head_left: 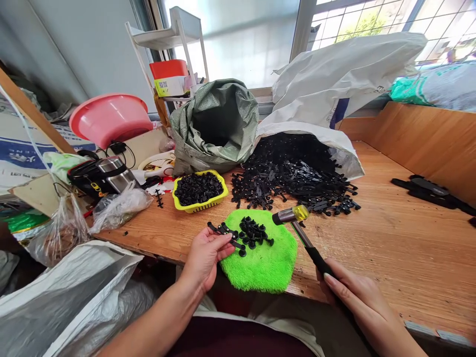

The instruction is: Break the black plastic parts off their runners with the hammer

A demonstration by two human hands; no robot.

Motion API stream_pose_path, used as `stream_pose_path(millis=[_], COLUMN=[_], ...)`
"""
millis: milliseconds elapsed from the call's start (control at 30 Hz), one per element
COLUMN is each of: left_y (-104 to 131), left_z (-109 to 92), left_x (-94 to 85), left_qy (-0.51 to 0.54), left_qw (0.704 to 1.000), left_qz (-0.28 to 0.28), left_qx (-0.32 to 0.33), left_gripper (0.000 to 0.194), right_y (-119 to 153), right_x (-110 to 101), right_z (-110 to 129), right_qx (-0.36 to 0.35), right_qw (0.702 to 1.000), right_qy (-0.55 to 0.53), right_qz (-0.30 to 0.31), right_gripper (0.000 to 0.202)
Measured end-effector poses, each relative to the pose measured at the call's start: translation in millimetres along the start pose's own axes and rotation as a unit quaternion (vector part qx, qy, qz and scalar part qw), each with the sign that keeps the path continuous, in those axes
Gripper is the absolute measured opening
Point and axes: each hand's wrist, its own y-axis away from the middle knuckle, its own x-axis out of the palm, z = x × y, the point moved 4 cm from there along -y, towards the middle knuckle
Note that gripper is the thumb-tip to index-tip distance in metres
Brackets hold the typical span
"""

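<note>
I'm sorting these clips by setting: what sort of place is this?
Probably a small home workshop for hand assembly: a wooden workbench, a sack of black plastic parts, and a small hammer in the right hand.

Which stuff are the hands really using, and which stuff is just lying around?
In use: left hand holding a black plastic strip; right hand holding a hammer; green cloth; yellow basket.

Lying about: pink basin; green sack; metal pot.

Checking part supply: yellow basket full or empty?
Full: the yellow basket is heaped to its rim with small black parts.
</note>
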Motion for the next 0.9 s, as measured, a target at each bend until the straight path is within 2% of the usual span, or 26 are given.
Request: stream_pose_path(millis=[233,367,500,600,767,900], left_y=[-1.1,-1.0,0.2,0.4,-1.6,-2.8], left_z=[-1.3,-1.1,-1.9,-1.1,-0.9,-0.4], left_x=[0.8,0.3,0.7,1.0,0.0,1.4], left_qy=[-0.025,-0.045,-0.054,-0.059,-0.063,-0.069], left_qw=[1.000,0.999,0.997,0.997,0.996,0.996], left_qz=[0.001,0.003,-0.008,-0.009,-0.016,-0.020], left_qx=[0.015,0.029,0.050,0.054,0.053,0.047], left_gripper=[0.023,0.026,0.029,0.030,0.030,0.031], right_y=[1.1,-2.9,-7.2,-8.9,-12.3,-8.0], right_x=[-2.0,-4.8,4.2,7.9,6.4,9.4], right_z=[15.7,35.5,49.5,55.4,62.8,58.9], right_qx=[-0.016,-0.104,-0.195,-0.241,-0.249,-0.262], right_qw=[0.999,0.992,0.959,0.932,0.934,0.932], right_qy=[0.034,0.057,0.187,0.258,0.239,0.237], right_qz=[0.031,0.040,0.083,0.087,0.091,0.088], right_gripper=[0.034,0.027,0.031,0.037,0.029,0.033])
